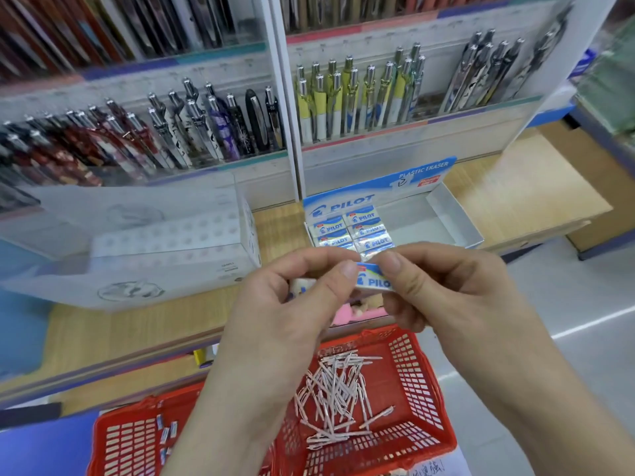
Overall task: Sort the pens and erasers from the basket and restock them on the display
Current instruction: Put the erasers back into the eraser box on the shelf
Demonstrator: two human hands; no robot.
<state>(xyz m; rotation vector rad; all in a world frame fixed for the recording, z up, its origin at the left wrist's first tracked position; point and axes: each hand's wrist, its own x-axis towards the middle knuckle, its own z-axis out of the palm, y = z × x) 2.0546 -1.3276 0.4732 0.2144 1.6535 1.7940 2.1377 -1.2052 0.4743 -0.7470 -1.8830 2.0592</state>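
My right hand (443, 286) pinches a white-and-blue PILOT eraser (372, 278) between thumb and forefinger. My left hand (292, 297) touches that eraser's left end with its thumb and holds another eraser (302, 285) in its curled fingers. Both hands hover above the red basket (422, 379), which holds a heap of pink pens (338, 389) and a few small erasers (166, 432) at its left. Just beyond my hands, on the wooden shelf, stands the blue PILOT eraser box (443, 214), its left side filled with stacked erasers (350, 230) and its right side bare.
Display racks of pens (192, 128) and yellow-and-white pens (357, 97) rise behind the shelf. A clear plastic display case (165, 242) stands at the left on the wooden shelf (515, 201). Pink items (354, 309) lie under my hands. Grey floor (567, 304) lies to the right.
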